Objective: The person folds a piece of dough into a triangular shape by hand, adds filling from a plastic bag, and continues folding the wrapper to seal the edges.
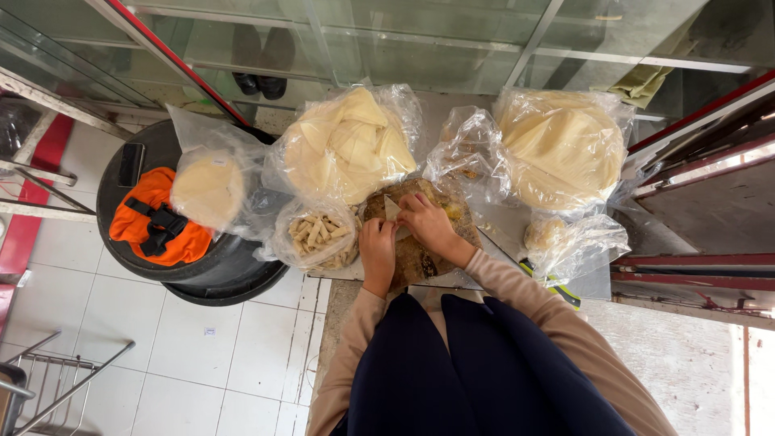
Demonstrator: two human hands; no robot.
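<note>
My left hand and my right hand meet over a round brownish board on a small worktop. Both pinch a small pale piece of thin dough, folded to a point between the fingertips. Just left of my left hand lies a clear bag of finished rolled pieces. Beyond my hands sits a large clear bag of pale folded dough sheets.
A second big bag of dough sheets lies at the right, a small bag with a dough lump below it. At left a black round bin carries an orange pouch and a bagged round dough stack. Glass panels stand behind; tiled floor below left.
</note>
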